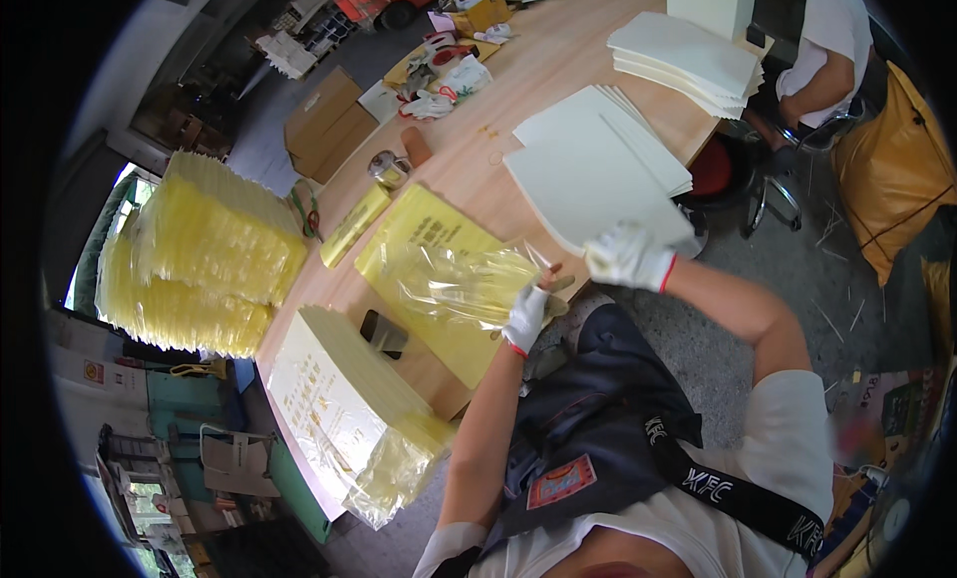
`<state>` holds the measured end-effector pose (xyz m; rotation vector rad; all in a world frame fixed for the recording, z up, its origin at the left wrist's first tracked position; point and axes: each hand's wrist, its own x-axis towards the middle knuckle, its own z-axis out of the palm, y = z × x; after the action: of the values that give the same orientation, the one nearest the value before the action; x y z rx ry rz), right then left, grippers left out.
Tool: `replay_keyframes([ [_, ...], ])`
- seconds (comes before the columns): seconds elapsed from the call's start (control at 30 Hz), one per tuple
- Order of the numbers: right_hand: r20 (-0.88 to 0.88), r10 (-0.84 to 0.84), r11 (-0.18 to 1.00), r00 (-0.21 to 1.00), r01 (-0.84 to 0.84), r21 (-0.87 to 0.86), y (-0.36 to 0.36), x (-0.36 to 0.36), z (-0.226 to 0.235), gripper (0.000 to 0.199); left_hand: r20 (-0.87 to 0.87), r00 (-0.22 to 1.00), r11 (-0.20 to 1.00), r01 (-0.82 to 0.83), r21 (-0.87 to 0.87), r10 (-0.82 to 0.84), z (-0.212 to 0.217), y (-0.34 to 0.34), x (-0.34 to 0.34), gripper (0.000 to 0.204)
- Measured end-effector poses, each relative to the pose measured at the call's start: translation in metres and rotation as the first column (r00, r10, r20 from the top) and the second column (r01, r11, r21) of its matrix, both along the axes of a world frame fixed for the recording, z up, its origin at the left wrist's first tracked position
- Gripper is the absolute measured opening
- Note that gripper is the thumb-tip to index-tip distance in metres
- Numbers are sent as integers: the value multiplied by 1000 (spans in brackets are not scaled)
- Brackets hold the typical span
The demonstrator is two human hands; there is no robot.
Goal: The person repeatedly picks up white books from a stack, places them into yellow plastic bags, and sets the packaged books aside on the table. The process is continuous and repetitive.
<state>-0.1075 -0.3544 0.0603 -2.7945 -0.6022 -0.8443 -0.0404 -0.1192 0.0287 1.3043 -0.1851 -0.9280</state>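
My left hand (pixel 525 319), in a white glove, grips the near edge of a clear yellow plastic bag (pixel 469 279) lying on a flat stack of yellow bags (pixel 419 229) on the wooden table (pixel 558 60). My right hand (pixel 628 256), also gloved, rests on the near corner of a fanned pile of cream paper sheets (pixel 588 169); whether it pinches a sheet is unclear. A thick stack of bagged yellow sheets (pixel 339 399) lies at the table's near left end.
Another cream sheet stack (pixel 688 60) sits farther along the table. A tape roll (pixel 387 165), gloves (pixel 444 90) and small boxes lie at the far side. Tall yellow bundles (pixel 199 249) stand left. A seated person (pixel 827 50) is at the upper right beside an orange sack (pixel 892 169).
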Motion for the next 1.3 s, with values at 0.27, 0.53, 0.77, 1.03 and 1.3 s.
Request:
replay_keyframes([
  [0.27, -411, 94, 285, 907, 371, 884, 2, -53, -98, 47, 68, 996, 995, -63, 75, 58, 36, 24, 1, 39],
  [0.53, -511, 300, 251, 806, 450, 857, 65, -34, -69, 51, 375, 560, 437, -24, 899, -739, 41, -23, -78, 101],
  [0.77, -530, -114, 672, 840, 458, 582, 59, -55, -20, 33, 358, 934, 985, -55, 162, -7, 78, 42, -53, 68],
  [1.03, -300, 62, 989, 952, -100, -111, 76, -48, 81, 22, 377, 914, 983, -96, -156, 149, 174, 175, 7, 61],
  [1.3, -652, 588, 660, 479, 182, 729, 99, 9, 32, 30, 936, 336, 923, -318, 217, -104, 98, 114, -132, 36],
])
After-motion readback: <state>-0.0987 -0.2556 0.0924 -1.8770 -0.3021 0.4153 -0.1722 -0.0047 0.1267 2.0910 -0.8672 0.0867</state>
